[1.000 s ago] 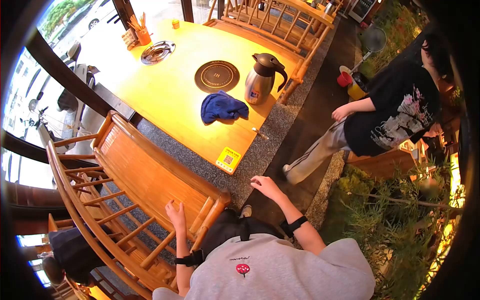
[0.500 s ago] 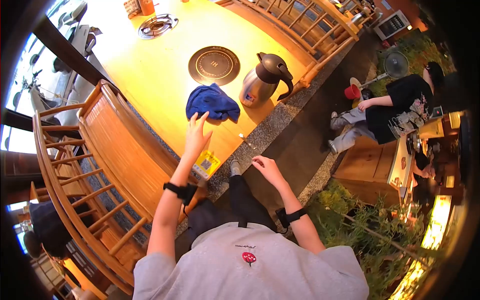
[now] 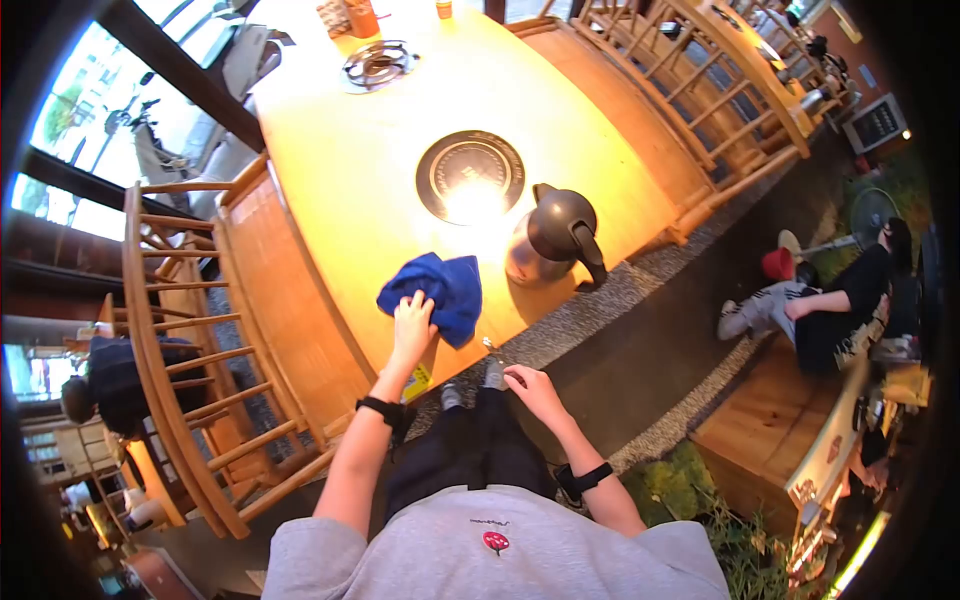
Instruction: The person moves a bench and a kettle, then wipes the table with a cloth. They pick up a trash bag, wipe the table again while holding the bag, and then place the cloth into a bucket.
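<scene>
A crumpled blue cloth [image 3: 450, 290] lies near the close end of the light wooden table [image 3: 350, 200]. My left hand [image 3: 413, 322] is on its near side, fingers bent into the fabric and gripping it. A silver thermos jug [image 3: 540, 262] with a black lid and handle stands upright to the right of the cloth. Just off the table's near corner, my right hand [image 3: 537, 392] hangs in the air with loosely curled fingers; I see nothing in it. Close to that hand, a small shiny metal piece [image 3: 489, 345] sits at the table edge.
Beyond the cloth is a round dark hot plate [image 3: 470, 175] set into the table, with a metal burner ring [image 3: 380, 64] farther off. A yellow card [image 3: 417, 383] hangs below the near edge. Wooden benches [image 3: 285, 275] flank the table. Another person [image 3: 840, 310] sits at the right.
My left hand has moved forward from above the table edge onto the cloth and taken hold of it. The cloth's shape has shifted. The camera view has turned; my right hand remains beside the table.
</scene>
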Available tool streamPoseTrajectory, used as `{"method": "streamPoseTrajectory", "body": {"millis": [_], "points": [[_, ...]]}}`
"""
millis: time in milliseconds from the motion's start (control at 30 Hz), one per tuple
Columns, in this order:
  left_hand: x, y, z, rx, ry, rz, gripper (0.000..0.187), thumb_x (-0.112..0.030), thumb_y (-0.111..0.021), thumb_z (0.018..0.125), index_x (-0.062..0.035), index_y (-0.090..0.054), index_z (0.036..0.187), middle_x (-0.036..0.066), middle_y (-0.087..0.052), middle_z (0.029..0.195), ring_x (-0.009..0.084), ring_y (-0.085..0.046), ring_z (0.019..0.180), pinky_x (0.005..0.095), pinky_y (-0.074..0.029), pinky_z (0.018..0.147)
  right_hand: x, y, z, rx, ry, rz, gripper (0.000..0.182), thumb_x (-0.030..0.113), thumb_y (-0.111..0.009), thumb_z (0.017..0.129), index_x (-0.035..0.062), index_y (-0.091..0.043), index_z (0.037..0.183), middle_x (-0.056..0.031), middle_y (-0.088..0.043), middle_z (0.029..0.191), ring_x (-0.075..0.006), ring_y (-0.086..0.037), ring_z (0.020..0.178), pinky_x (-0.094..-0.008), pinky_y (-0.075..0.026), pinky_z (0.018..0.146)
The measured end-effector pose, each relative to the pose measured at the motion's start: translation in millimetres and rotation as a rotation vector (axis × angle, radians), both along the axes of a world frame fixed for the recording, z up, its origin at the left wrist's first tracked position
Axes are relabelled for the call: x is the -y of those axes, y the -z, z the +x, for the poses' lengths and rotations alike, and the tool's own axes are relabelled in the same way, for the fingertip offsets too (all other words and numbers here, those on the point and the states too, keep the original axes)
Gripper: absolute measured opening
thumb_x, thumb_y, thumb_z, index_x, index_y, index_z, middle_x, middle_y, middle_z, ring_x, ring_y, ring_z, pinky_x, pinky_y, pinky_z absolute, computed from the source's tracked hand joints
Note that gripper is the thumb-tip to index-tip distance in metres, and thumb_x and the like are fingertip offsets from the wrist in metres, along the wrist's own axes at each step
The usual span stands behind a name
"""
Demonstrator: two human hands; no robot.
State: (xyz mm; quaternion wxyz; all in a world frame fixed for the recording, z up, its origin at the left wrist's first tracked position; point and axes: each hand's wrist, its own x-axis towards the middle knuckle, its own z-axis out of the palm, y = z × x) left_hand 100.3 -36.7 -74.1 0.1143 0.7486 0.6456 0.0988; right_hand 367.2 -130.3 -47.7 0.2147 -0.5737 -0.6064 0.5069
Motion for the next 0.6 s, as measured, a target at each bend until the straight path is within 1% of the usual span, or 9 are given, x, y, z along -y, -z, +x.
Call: {"method": "streamPoseTrajectory", "body": {"millis": [100,133,267,367,400,500,533,567,600], "points": [[34.0,-5.6,-20.0,-0.023,-0.120,-0.055,0.055,-0.008,-0.078,0.058,-0.0050,-0.058,0.110,0.012,-0.050,0.117,0.0326,-0.050,0.100,0.0413,-0.047,0.083,-19.2,-1.9,-35.4,-0.092,-0.089,0.085,0.022,0.020,-0.059,0.087,0.0008,-0.063,0.097,-0.0153,-0.066,0.091,-0.0291,-0.065,0.086,-0.0366,-0.050,0.076],[42.4,-6.9,-25.4,-0.018,-0.158,-0.062,0.055,-0.006,-0.077,0.058,-0.0044,-0.058,0.110,0.012,-0.050,0.117,0.0331,-0.050,0.100,0.0414,-0.047,0.083,-25.1,-3.9,-45.1,-0.076,-0.157,0.106,0.025,0.020,-0.059,0.088,-0.0002,-0.063,0.103,-0.0148,-0.067,0.094,-0.0249,-0.066,0.085,-0.0330,-0.051,0.075],[50.9,-13.5,-37.9,0.016,-0.268,-0.073,0.050,0.001,-0.070,0.062,-0.0030,-0.058,0.110,0.014,-0.051,0.116,0.0350,-0.050,0.101,0.0427,-0.046,0.086,-42.1,-13.7,-82.8,-0.097,-0.285,0.104,0.026,0.021,-0.059,0.088,0.0001,-0.063,0.104,-0.0144,-0.066,0.093,-0.0259,-0.065,0.086,-0.0343,-0.050,0.078],[46.8,3.0,-49.8,0.003,-0.309,0.046,0.045,0.005,-0.063,0.066,-0.0033,-0.058,0.110,0.014,-0.050,0.117,0.0351,-0.050,0.103,0.0423,-0.045,0.088,-47.9,-12.9,-97.2,-0.144,-0.296,0.098,0.027,0.021,-0.059,0.088,-0.0005,-0.062,0.104,-0.0146,-0.065,0.093,-0.0260,-0.064,0.084,-0.0340,-0.050,0.077],[43.6,6.7,-53.5,0.070,-0.358,0.020,0.042,0.008,-0.059,0.068,-0.0041,-0.059,0.108,0.015,-0.049,0.123,0.0378,-0.047,0.113,0.0440,-0.043,0.093,-49.3,-11.1,-100.0,-0.152,-0.281,0.108,0.026,0.021,-0.059,0.088,-0.0002,-0.062,0.103,-0.0147,-0.065,0.091,-0.0270,-0.064,0.085,-0.0351,-0.050,0.077],[34.4,18.0,-72.5,0.096,-0.373,0.056,0.044,0.007,-0.058,0.068,-0.0059,-0.057,0.110,0.016,-0.046,0.131,0.0408,-0.038,0.126,0.0506,-0.036,0.100,-49.9,-1.1,-104.7,-0.161,-0.239,0.107,0.026,0.021,-0.059,0.087,0.0002,-0.062,0.102,-0.0150,-0.064,0.089,-0.0290,-0.062,0.085,-0.0375,-0.049,0.076],[28.4,17.6,-80.4,0.178,-0.434,-0.110,0.044,0.001,-0.058,0.070,-0.0075,-0.055,0.113,0.016,-0.041,0.138,0.0413,-0.027,0.135,0.0583,-0.026,0.105,-51.0,2.6,-104.1,-0.156,-0.228,0.096,0.025,0.021,-0.059,0.087,-0.0001,-0.062,0.102,-0.0152,-0.064,0.089,-0.0289,-0.062,0.085,-0.0375,-0.049,0.076],[19.6,10.0,-88.4,0.210,-0.486,-0.284,0.042,-0.012,-0.062,0.075,-0.0092,-0.053,0.116,0.017,-0.037,0.142,0.0408,-0.022,0.137,0.0607,-0.019,0.108,-51.9,6.4,-102.9,-0.150,-0.215,0.083,0.025,0.020,-0.059,0.087,-0.0003,-0.062,0.102,-0.0153,-0.064,0.089,-0.0289,-0.062,0.086,-0.0375,-0.049,0.076],[13.6,11.4,-91.8,0.259,-0.544,-0.284,0.046,-0.022,-0.065,0.076,-0.0084,-0.051,0.118,0.018,-0.035,0.143,0.0409,-0.021,0.138,0.0603,-0.017,0.108,-52.5,9.9,-101.8,-0.137,-0.198,0.112,0.024,0.018,-0.060,0.086,-0.0012,-0.062,0.101,-0.0154,-0.064,0.089,-0.0286,-0.062,0.085,-0.0371,-0.049,0.075]]}}
